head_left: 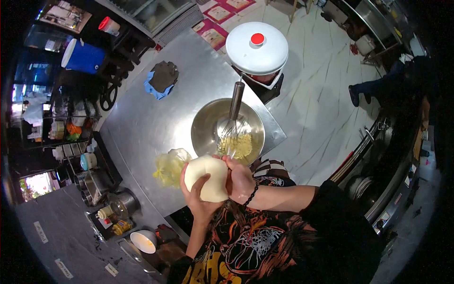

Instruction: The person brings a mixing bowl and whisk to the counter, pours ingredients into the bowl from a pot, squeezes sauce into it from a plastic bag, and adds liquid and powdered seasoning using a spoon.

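Both hands are holding a smooth, pale lump (210,171) that looks like dough, and it is sitting between them, raised at the near side of the metal table (142,118). The metal bowl (198,124) is lying just beyond the lump and to its right, so the right hand (240,183) is working nearer to it than the left hand (201,207). The lump is bulging unevenly, its longer axis seeming to run from near to far.

The left hand is cupping the left and near sides, fingers spreading around the left edge and thumb crossing the front. Its forearm is rising steeply from the near edge. The right hand is pressing against the right side, fingers curling toward the far edge, while its forearm, wearing a dark bracelet (251,195), is coming in almost level from the right.

Inside the bowl, a whisk (237,101) is leaning with its handle pointing far, its wires touching a yellow, crumbly mixture (243,146). A yellowish plastic bag (166,171) is lying just left of the lump.
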`<state>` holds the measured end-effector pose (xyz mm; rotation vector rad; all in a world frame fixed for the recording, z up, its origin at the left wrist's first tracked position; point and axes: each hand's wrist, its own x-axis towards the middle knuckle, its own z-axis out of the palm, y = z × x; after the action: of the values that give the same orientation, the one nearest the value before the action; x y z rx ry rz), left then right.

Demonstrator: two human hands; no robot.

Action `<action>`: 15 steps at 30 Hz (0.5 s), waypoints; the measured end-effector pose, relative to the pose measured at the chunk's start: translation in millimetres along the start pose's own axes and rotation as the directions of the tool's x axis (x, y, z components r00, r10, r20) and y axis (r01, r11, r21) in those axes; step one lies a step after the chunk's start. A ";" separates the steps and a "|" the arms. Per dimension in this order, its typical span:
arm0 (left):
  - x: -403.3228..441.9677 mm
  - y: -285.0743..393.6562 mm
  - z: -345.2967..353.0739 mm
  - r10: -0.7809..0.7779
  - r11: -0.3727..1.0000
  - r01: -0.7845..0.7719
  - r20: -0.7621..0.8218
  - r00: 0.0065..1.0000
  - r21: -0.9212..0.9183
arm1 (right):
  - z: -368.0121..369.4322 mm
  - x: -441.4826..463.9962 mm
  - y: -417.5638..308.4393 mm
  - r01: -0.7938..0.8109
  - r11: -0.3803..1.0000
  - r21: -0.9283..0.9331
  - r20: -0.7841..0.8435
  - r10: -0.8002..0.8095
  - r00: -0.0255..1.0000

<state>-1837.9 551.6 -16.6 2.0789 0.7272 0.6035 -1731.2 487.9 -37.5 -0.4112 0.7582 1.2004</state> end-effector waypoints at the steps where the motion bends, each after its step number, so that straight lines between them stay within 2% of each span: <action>1: 0.7 1.6 1.2 0.012 0.996 -0.009 -0.034 0.999 0.089 | -1.1 -0.3 0.8 0.000 1.000 0.012 -0.001 0.000 1.000; 2: 1.4 3.3 1.8 0.028 0.984 -0.015 -0.067 0.997 0.176 | -1.9 -0.8 3.9 0.064 0.997 -0.039 -0.010 -0.064 0.998; 3: 2.4 5.9 2.2 0.003 0.985 0.014 -0.099 0.995 0.171 | -2.9 -1.2 6.4 0.126 0.988 -0.090 -0.018 -0.128 0.992; 8: 5.0 11.3 1.2 0.010 0.982 0.012 -0.115 0.993 0.186 | -7.0 6.4 6.8 0.143 0.985 -0.094 0.056 -0.138 0.989; 10: 7.1 11.8 1.3 0.030 0.978 -0.008 -0.102 0.994 0.210 | -1.8 4.4 3.7 0.126 0.990 -0.064 0.002 -0.126 0.992; 13: 10.6 12.2 3.9 0.047 0.974 -0.018 -0.127 0.991 0.225 | -4.7 8.7 3.2 0.126 0.992 -0.021 0.010 -0.126 0.992; 15: 14.1 16.3 4.9 -0.001 0.981 0.027 -0.134 0.991 0.194 | -3.6 8.5 2.7 0.104 0.994 0.022 -0.020 -0.103 0.994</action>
<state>-1820.1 550.5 -3.5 2.2266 0.9081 0.6924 -1733.4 492.2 -45.7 -0.4380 0.7580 1.0909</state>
